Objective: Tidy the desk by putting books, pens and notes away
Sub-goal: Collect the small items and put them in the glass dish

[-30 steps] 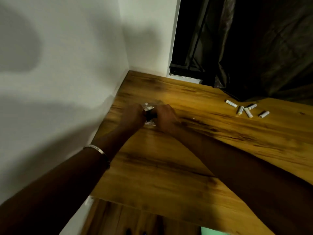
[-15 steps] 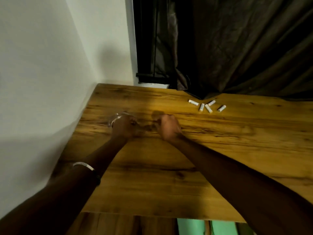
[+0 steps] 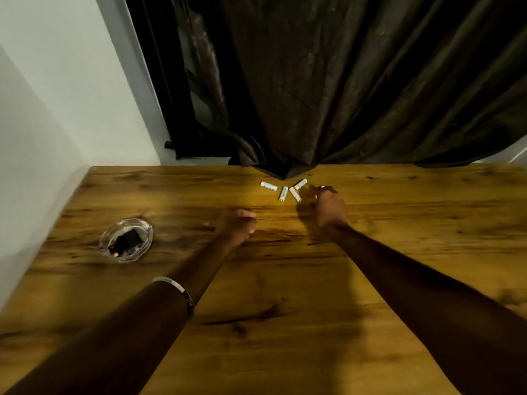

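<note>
Several small white batteries (image 3: 283, 193) lie in a loose cluster on the wooden desk (image 3: 285, 295), near its far edge under the curtain. My right hand (image 3: 328, 209) rests just right of them with its fingers curled down over the cluster's right end. Whatever is under the fingers is hidden. My left hand (image 3: 236, 223) hovers over the middle of the desk as a loose fist with nothing visible in it. A clear glass dish (image 3: 125, 240) holding a small black object sits at the left, apart from both hands.
A white wall (image 3: 42, 138) borders the desk on the left. A dark brown curtain (image 3: 356, 81) hangs behind the far edge and its hem touches the desktop. A metal bangle (image 3: 176, 289) circles my left forearm.
Both hands have left the glass dish, which now stands alone at the left. My right hand moved right to the batteries and the left hand followed. The view swung right.
</note>
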Demonstrator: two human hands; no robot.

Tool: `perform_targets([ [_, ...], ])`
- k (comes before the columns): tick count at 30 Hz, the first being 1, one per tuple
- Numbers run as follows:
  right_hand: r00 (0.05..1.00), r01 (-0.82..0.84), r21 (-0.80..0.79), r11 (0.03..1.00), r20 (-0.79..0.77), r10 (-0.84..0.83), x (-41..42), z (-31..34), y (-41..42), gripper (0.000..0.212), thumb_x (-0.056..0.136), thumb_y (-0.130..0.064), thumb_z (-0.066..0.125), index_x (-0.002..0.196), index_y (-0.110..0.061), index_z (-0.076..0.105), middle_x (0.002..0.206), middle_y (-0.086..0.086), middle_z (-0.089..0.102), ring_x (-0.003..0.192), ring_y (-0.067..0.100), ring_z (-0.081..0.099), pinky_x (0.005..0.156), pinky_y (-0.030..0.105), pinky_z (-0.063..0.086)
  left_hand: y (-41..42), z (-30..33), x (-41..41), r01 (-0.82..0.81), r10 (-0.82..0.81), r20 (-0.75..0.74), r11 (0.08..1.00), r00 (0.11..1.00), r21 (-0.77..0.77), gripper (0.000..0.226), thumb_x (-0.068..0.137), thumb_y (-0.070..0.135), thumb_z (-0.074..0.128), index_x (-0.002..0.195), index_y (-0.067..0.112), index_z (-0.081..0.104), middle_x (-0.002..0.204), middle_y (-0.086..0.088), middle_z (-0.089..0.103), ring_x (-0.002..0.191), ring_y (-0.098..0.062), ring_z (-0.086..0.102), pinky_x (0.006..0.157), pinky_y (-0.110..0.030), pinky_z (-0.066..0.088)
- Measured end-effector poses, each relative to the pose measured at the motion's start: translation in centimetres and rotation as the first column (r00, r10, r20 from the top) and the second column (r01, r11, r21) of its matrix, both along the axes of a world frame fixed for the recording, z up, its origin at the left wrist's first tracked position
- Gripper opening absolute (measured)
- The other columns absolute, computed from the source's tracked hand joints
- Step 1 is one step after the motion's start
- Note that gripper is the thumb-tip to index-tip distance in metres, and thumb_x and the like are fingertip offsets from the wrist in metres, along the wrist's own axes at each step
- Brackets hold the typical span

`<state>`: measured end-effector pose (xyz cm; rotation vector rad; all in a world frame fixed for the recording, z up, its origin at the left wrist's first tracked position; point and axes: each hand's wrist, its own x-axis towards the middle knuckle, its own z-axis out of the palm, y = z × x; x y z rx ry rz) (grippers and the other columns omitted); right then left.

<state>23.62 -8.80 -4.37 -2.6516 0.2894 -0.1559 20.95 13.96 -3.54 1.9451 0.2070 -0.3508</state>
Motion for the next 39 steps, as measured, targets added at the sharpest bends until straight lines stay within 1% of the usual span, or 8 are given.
perform_targets([
  [4,0.998,-0.06,-0.172,0.983,-0.029,0.056,3.3,-1.9,-3.7,0.051,0.079,-0.044,0.054,0.127,-0.025,0.055,0.124,0.006,0.06,0.117,0.028,0.05,0.1,0.032,0.044,-3.3,-0.4,1.3,-0.064,0.045,-0.122,0.986,0.991,-0.155,0.021,0.093,0.013,0.055,0.112,0.008,0.064,0.088,-0.005,0.067,0.068,-0.01,0.061,0.06,-0.02,0.051],
  [8,0.993,-0.118,0.005,0.993,-0.02,0.118,4.4,-2.5,-4.4,0.059,0.081,-0.034,0.068,0.137,-0.029,0.052,0.144,0.007,0.048,0.133,0.023,0.041,0.111,0.027,0.033,-4.6,-0.7,1.6,-0.139,0.082,-0.222,0.957,0.972,-0.254,0.015,0.095,0.016,0.054,0.106,0.01,0.063,0.085,-0.003,0.067,0.071,-0.011,0.062,0.066,-0.024,0.053],
  [13,0.983,-0.142,0.09,0.986,0.132,0.13,4.0,-2.9,-4.6,0.033,0.082,-0.024,0.073,0.114,-0.018,0.071,0.124,0.003,0.065,0.113,0.018,0.06,0.097,0.019,0.04,-5.0,-1.1,1.2,-0.209,0.128,-0.274,0.935,0.953,-0.288,0.018,0.096,0.018,0.052,0.107,0.009,0.063,0.088,-0.004,0.067,0.074,-0.012,0.063,0.073,-0.026,0.053],
  [19,0.936,-0.301,0.259,0.918,0.264,0.233,0.4,-0.3,-1.0,0.055,0.074,-0.019,0.079,0.126,-0.019,0.06,0.124,0.003,0.052,0.11,0.011,0.052,0.099,0.022,0.042,-5.3,0.0,1.2,-0.258,0.089,-0.372,0.862,0.924,-0.436,0.033,0.102,0.021,0.039,0.123,0.002,0.055,0.117,-0.014,0.064,0.105,-0.024,0.063,0.081,-0.029,0.052],
  [24,0.841,-0.541,0.314,0.78,0.205,0.501,-1.0,0.1,4.1,0.071,0.063,-0.013,0.085,0.128,-0.017,0.055,0.121,0.003,0.058,0.109,0.015,0.057,0.093,0.028,0.049,-5.7,0.8,1.3,-0.325,0.074,-0.435,0.778,0.897,-0.537,0.034,0.103,0.028,0.032,0.105,0.007,0.058,0.098,-0.008,0.063,0.09,-0.021,0.061,0.082,-0.035,0.051],
  [30,0.862,-0.458,0.116,0.881,0.299,0.409,-0.3,0.0,3.4,0.036,0.076,-0.019,0.078,0.111,-0.016,0.068,0.119,0.004,0.06,0.111,0.016,0.056,0.093,0.024,0.045,-4.3,0.5,1.3,-0.389,0.13,-0.468,0.764,0.874,-0.514,0.027,0.099,0.02,0.04,0.077,0.013,0.054,0.067,-0.002,0.054,0.053,-0.009,0.055,0.056,-0.023,0.051],
  [34,0.928,-0.303,-0.083,0.949,0.201,0.314,0.4,-1.4,1.4,0.034,0.088,-0.026,0.061,0.123,-0.022,0.063,0.126,0.01,0.053,0.112,0.025,0.054,0.093,0.03,0.047,-3.1,0.2,1.6,-0.406,0.144,-0.485,0.77,0.862,-0.492,0.024,0.1,0.024,0.042,0.084,0.011,0.054,0.077,-0.006,0.059,0.066,-0.015,0.058,0.063,-0.029,0.052],
  [39,0.939,-0.279,-0.183,0.943,0.152,0.308,1.2,-2.3,1.3,0.02,0.09,-0.03,0.057,0.102,-0.02,0.07,0.102,0.006,0.064,0.096,0.024,0.059,0.081,0.032,0.05,-2.4,0.7,2.0,-0.35,0.099,-0.472,0.803,0.876,-0.482,0.021,0.099,0.024,0.045,0.104,0.008,0.057,0.08,-0.005,0.063,0.069,-0.016,0.06,0.059,-0.029,0.053],
])
